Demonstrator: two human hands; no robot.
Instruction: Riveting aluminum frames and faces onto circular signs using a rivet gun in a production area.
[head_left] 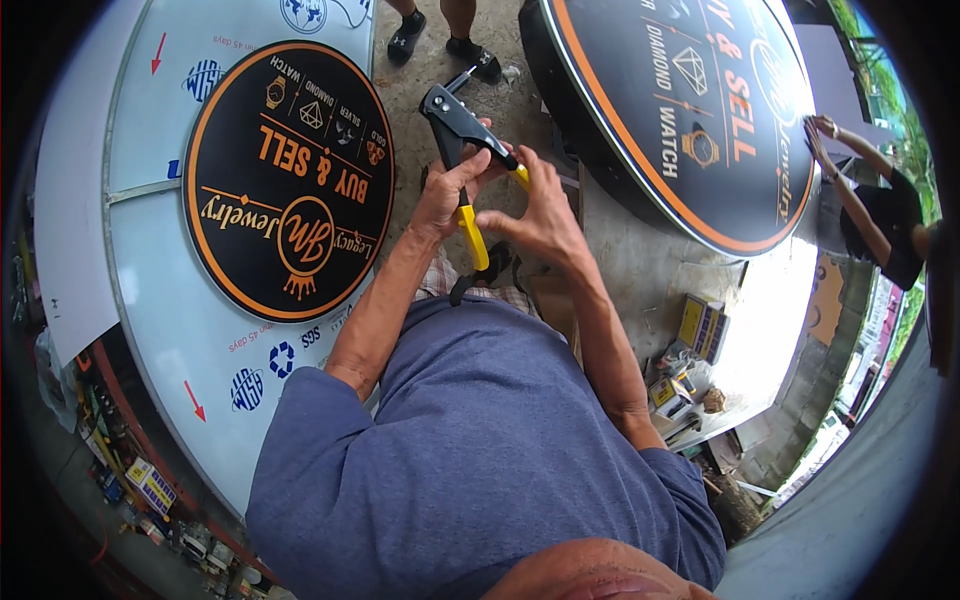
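A: Where's the rivet gun?

B: Just above centre, toward twelve o'clock, between both hands. Its nozzle points between one and two; the handles fan out toward four and six. One sign lies at ten, another at two.

A: How would you handle it well?

B: It looks like readying the tool, so I'd steady the body, keep fingers out from between the handles, and squeeze near the grip ends for leverage.

A: And the hands?

B: The left hand closes around the handles near the middle, forearm rising from seven. The right hand reaches in from five, fingers curled by the upper yellow grip, thumb spread toward the lower one. Whether it squeezes, I can't tell.
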